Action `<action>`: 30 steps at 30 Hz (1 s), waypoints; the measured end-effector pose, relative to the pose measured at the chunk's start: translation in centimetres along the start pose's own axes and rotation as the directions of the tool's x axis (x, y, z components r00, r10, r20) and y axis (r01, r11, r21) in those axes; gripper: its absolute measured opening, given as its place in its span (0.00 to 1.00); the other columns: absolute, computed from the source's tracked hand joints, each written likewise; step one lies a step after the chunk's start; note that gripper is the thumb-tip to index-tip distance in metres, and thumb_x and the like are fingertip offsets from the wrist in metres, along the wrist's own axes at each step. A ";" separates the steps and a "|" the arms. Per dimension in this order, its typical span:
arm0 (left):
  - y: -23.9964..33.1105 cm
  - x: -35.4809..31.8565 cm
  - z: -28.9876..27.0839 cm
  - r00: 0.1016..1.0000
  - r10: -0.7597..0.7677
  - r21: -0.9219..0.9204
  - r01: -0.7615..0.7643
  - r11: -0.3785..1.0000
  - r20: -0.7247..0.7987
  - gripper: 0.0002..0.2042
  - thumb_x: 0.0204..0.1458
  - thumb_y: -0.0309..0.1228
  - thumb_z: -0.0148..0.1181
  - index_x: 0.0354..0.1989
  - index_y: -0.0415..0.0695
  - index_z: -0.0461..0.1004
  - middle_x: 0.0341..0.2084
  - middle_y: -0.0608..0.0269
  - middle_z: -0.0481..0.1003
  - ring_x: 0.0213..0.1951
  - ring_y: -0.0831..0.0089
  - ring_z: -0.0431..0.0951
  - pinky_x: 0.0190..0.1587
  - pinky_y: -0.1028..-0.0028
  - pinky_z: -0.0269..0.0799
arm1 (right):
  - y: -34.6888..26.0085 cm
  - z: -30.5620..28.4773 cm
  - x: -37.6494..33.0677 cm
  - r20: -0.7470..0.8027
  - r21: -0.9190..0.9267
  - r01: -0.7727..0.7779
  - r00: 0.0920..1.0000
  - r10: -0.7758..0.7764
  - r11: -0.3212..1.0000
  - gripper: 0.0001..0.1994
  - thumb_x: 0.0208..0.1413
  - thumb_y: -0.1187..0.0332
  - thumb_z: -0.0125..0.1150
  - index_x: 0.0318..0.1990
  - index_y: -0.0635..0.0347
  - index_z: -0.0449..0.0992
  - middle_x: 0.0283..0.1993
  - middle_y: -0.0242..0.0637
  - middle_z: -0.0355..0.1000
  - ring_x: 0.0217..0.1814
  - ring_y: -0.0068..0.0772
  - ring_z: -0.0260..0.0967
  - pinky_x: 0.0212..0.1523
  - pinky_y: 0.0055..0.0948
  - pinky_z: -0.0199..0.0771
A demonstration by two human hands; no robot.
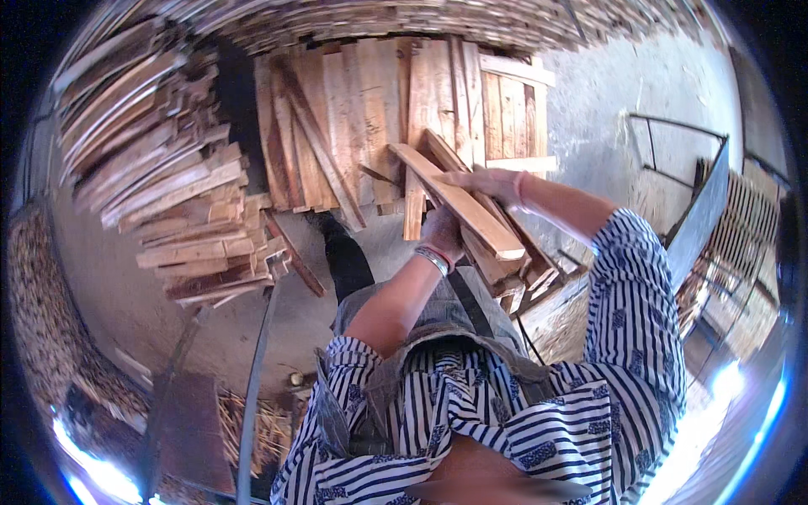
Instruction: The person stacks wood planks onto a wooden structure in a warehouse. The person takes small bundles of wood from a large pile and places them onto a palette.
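Note:
A narrow wooden board [459, 202] lies slanted between my two hands, over a small pile of other boards. My left hand [442, 231] is closed on the board's left edge, its fingers partly hidden under the wood. From the right, my right hand [495, 183] grips the board's other edge, with its fingertips reaching over the top face. Beneath it, more planks [492, 263] lie in the same slant, their ends pointing toward me.
A wide layer of planks [370, 109] lies ahead, a loose strip [320, 143] slanting across it. Stacked boards [194, 202] rise at the left. A metal frame with a bluish panel [700, 215] stands at the right. Concrete floor [598, 93] shows beyond.

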State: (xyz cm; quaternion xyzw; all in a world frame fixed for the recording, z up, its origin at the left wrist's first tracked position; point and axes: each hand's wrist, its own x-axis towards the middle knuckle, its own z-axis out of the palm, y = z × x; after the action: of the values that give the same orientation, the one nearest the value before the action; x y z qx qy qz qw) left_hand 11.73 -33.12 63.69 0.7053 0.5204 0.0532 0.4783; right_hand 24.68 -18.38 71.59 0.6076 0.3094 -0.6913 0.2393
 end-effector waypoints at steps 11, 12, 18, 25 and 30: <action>3.9 2.4 6.9 0.824 -0.563 -0.998 0.028 -0.061 0.058 0.35 0.58 0.32 0.62 0.70 0.38 0.50 0.59 0.49 0.67 0.56 0.65 0.73 0.62 0.70 0.70 | 11.9 -1.5 -1.2 0.002 0.513 0.313 0.931 -0.365 0.800 0.64 0.51 0.44 0.74 0.76 0.71 0.30 0.73 0.52 0.58 0.71 0.32 0.60 0.71 0.30 0.61; 2.7 3.6 8.5 0.859 -0.511 -1.000 -0.006 0.006 -0.009 0.37 0.57 0.28 0.61 0.71 0.38 0.47 0.60 0.47 0.66 0.56 0.64 0.73 0.65 0.70 0.67 | 13.8 -2.4 0.5 -0.040 0.550 0.364 0.910 -0.412 0.752 0.64 0.49 0.41 0.74 0.77 0.68 0.33 0.75 0.51 0.55 0.74 0.35 0.56 0.72 0.33 0.59; 10.6 9.8 -5.8 0.936 -0.336 -0.960 0.184 0.211 0.105 0.52 0.53 0.41 0.72 0.76 0.39 0.39 0.67 0.40 0.61 0.67 0.57 0.66 0.71 0.59 0.60 | 16.5 -5.4 3.3 -0.384 0.725 0.582 0.785 -0.485 0.368 0.61 0.46 0.43 0.77 0.78 0.56 0.42 0.69 0.42 0.64 0.66 0.32 0.66 0.64 0.32 0.70; -0.8 16.4 -5.0 0.816 -0.571 -0.556 0.434 0.708 -0.090 0.60 0.49 0.53 0.71 0.74 0.25 0.35 0.73 0.29 0.43 0.75 0.47 0.47 0.76 0.59 0.44 | 13.8 -15.6 9.9 -0.735 0.029 0.509 0.594 -0.326 0.860 0.48 0.56 0.54 0.68 0.78 0.53 0.43 0.72 0.61 0.59 0.73 0.57 0.60 0.71 0.39 0.60; -8.1 20.4 -3.9 0.714 -0.654 -0.224 0.615 0.756 -0.248 0.57 0.52 0.54 0.68 0.74 0.25 0.38 0.73 0.31 0.49 0.73 0.46 0.53 0.74 0.64 0.48 | 17.3 -18.8 20.3 -0.725 0.069 0.341 0.663 -0.187 0.938 0.43 0.64 0.50 0.58 0.77 0.61 0.44 0.74 0.58 0.57 0.74 0.56 0.59 0.71 0.40 0.61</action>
State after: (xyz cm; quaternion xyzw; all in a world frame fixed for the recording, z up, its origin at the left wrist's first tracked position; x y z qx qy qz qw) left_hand 13.21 -14.66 51.27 0.4344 0.7951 0.0288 0.4223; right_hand 46.93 -15.97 47.85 0.7949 0.3917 -0.4591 -0.0632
